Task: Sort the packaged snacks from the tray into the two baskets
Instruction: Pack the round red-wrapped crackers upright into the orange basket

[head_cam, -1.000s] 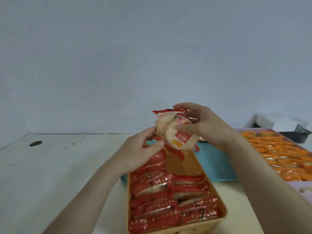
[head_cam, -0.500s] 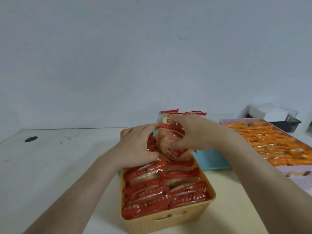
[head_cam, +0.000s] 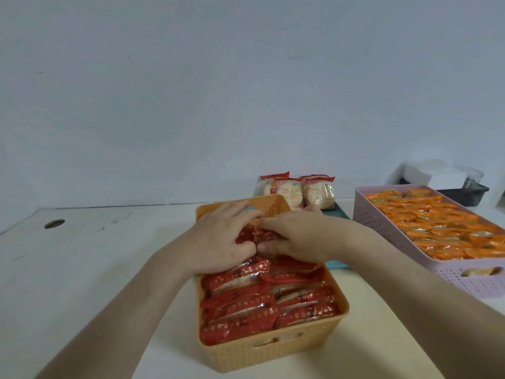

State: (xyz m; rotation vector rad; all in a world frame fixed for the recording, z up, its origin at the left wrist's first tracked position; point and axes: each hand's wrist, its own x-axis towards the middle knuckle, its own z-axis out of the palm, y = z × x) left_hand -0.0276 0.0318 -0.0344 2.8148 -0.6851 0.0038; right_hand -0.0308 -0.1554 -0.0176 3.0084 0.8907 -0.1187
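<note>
Red snack packet (head_cam: 247,236) at far end of orange basket (head_cam: 273,354), above rows of red packets (head_cam: 270,305); left hand (head_cam: 218,239), right hand (head_cam: 300,239) both pinch it, fingers curled on wrapper.

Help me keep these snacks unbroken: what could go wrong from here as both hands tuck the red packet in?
1. The orange basket looks nearly full; pressing the red packet down with the left hand and right hand could crush it or the stacked packets.
2. A shove on the basket might topple the upright packets on the teal tray beyond it.
</note>
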